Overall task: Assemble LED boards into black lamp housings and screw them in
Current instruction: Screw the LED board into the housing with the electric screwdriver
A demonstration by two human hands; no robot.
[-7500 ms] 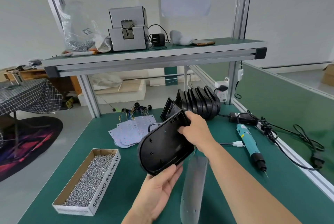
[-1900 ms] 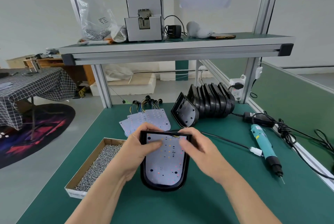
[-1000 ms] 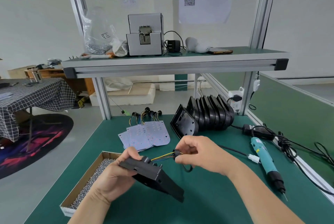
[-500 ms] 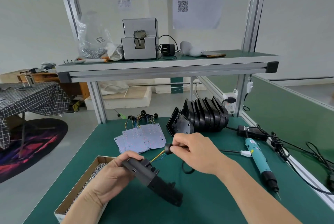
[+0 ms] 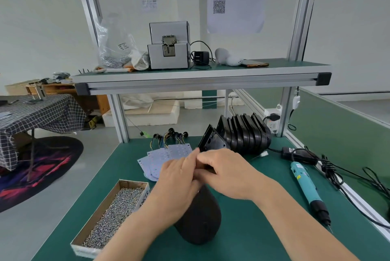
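A black lamp housing (image 5: 200, 218) stands back side toward me on the green bench, its rounded end nearest me. My left hand (image 5: 177, 178) grips its far end from the left. My right hand (image 5: 228, 174) curls over the same far end, fingers meeting the left hand's; what they pinch there is hidden. The LED board inside the housing is out of sight. Several loose white LED boards (image 5: 166, 157) with coloured wires lie fanned behind my hands. A row of black housings (image 5: 242, 134) leans at the back.
An open cardboard box of screws (image 5: 109, 216) sits at the left front. A teal electric screwdriver (image 5: 308, 189) lies at the right with its black cable and adapter (image 5: 299, 155). A raised shelf (image 5: 200, 79) crosses above the bench, carrying a grey screw feeder (image 5: 168, 47).
The housing has been turned over, back side up, and lowered toward the bench. My right hand, which was pulling the wired plug out behind it, has come in against the housing's far end.
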